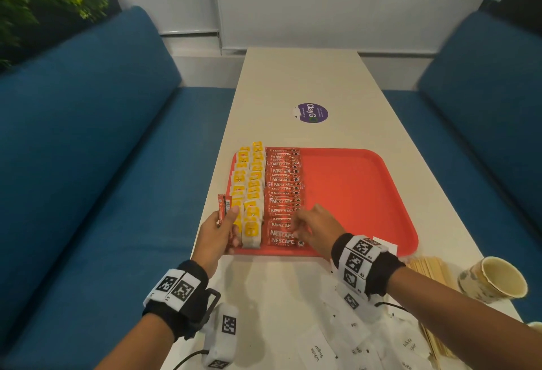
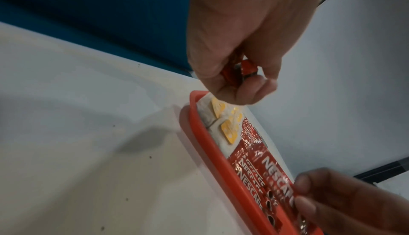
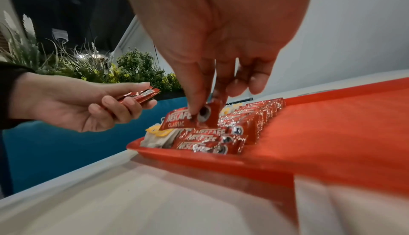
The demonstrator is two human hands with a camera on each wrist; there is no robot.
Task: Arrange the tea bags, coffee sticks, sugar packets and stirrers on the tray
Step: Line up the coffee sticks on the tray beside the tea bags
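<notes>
A red tray lies on the white table. Two rows of yellow-tagged tea bags fill its left edge, and beside them runs a column of red coffee sticks. My left hand grips a small bundle of coffee sticks just off the tray's near left corner; the bundle also shows in the right wrist view. My right hand pinches one coffee stick by its end, over the near end of the column. White sugar packets and wooden stirrers lie on the table near me.
A paper cup stands at the near right, beside the stirrers. A purple round sticker sits on the table beyond the tray. Blue benches flank the table on both sides. The tray's right half is bare red plastic.
</notes>
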